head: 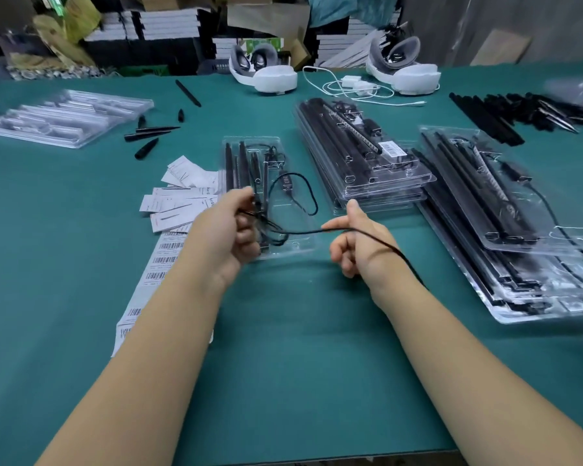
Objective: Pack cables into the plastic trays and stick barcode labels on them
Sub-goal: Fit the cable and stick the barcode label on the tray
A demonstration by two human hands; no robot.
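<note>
Cable (303,232) stretched crosswise over tray (285,193)
It is pinched by both the left hand (229,227) and right hand (357,243); the tray's long axis runs away from the person.

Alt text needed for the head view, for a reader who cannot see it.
Two bare hands stretch a thin black cable over a clear plastic tray on a green table: left hand grips bunched cable, right hand pinches it. Barcode label strip lies left.
</note>
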